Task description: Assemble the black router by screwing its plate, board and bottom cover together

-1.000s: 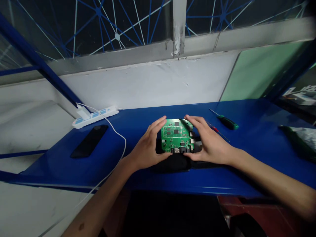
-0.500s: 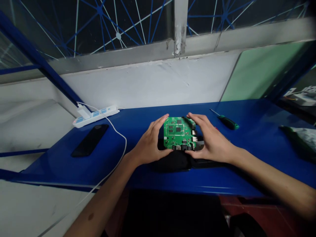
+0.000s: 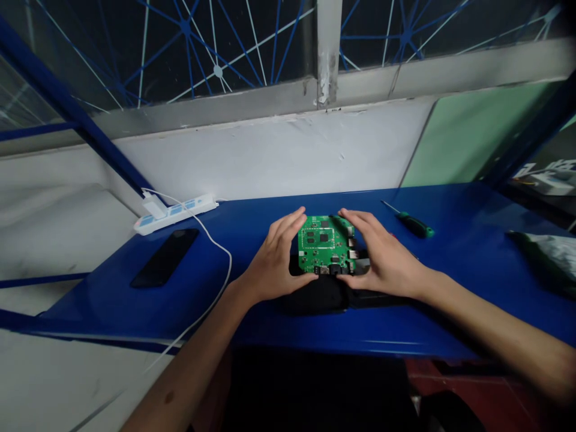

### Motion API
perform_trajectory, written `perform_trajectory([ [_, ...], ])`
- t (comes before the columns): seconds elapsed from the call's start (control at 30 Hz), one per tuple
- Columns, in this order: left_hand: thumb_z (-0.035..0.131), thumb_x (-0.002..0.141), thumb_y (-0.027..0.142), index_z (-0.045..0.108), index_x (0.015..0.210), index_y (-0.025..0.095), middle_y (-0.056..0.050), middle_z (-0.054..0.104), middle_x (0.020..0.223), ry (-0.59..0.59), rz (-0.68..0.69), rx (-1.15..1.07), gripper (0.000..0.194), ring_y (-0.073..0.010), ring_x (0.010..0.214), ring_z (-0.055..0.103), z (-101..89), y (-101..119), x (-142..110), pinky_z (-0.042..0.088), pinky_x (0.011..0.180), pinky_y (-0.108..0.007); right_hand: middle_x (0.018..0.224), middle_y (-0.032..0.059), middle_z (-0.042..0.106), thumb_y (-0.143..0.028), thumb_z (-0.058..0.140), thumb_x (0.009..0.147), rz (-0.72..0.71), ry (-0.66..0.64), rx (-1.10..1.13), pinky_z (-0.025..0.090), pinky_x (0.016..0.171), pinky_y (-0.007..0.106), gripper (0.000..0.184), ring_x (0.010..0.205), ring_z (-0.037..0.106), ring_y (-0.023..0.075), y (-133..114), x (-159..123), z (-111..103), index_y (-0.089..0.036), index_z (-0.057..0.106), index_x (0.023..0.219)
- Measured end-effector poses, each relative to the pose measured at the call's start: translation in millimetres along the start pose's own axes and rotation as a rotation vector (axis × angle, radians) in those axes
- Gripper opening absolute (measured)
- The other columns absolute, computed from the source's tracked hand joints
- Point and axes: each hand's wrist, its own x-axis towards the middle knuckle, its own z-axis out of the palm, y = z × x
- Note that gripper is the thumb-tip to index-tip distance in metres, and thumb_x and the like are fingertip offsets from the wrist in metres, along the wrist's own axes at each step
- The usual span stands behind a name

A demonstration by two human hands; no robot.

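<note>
Between my two hands is a green circuit board (image 3: 320,243) with chips on its face and ports along its near and right edges. My left hand (image 3: 276,258) grips its left side, thumb at the near edge and fingers at the far corner. The opposite side is gripped the same way by my right hand (image 3: 380,255). Beneath the board lie black casing pieces (image 3: 317,299) on the blue table, partly hidden by the board and hands. A green-handled screwdriver (image 3: 416,225) lies beyond my right hand.
On the left, a black phone (image 3: 165,258) lies near a white power strip (image 3: 180,215) with a charger plugged in. Its white cable (image 3: 229,258) runs past my left forearm. A shiny bag (image 3: 549,258) sits at the right edge of the blue table (image 3: 256,222).
Both hands and the circuit board have shifted very slightly to the right and away from me. The grip stays the same, and the view has moved a little.
</note>
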Motion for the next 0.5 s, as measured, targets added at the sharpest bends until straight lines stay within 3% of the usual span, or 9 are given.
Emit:
perform_trajectory([
  [0.07, 0.080, 0.076, 0.034, 0.000, 0.156, 0.033, -0.012, 0.018, 0.165, -0.023, 0.046, 0.041, 0.114, -0.0397, 0.150, 0.021, -0.3, 0.6, 6.3, 0.022, 0.120, -0.067, 0.147, 0.0236, 0.041, -0.049, 0.072, 0.079, -0.008, 0.008, -0.016, 0.047, 0.103, 0.067, 0.105, 0.135, 0.045, 0.0436, -0.7, 0.1, -0.5, -0.022, 0.009, 0.159],
  [0.23, 0.078, 0.076, 0.038, -0.002, 0.157, 0.029, -0.012, 0.027, 0.162, -0.127, 0.106, 0.099, 0.115, -0.0388, 0.148, 0.027, 4.2, 7.2, 22.9, 0.014, 0.124, -0.062, 0.145, 0.0247, 0.041, -0.050, 0.071, 0.079, -0.045, 0.023, -0.065, 0.048, 0.104, 0.063, 0.107, 0.133, 0.046, 0.0425, -1.1, 0.0, -1.2, -0.019, 0.008, 0.159],
  [0.5, 0.076, 0.075, 0.034, 0.003, 0.156, 0.031, -0.013, 0.035, 0.155, -0.077, 0.070, 0.076, 0.109, -0.0422, 0.139, 0.036, 8.9, 18.8, 29.1, 0.032, 0.114, -0.063, 0.152, 0.0231, 0.037, -0.053, 0.073, 0.079, -0.063, 0.000, -0.032, 0.044, 0.109, 0.063, 0.113, 0.140, 0.040, 0.0413, -1.7, -1.2, -3.1, -0.023, 0.001, 0.160],
])
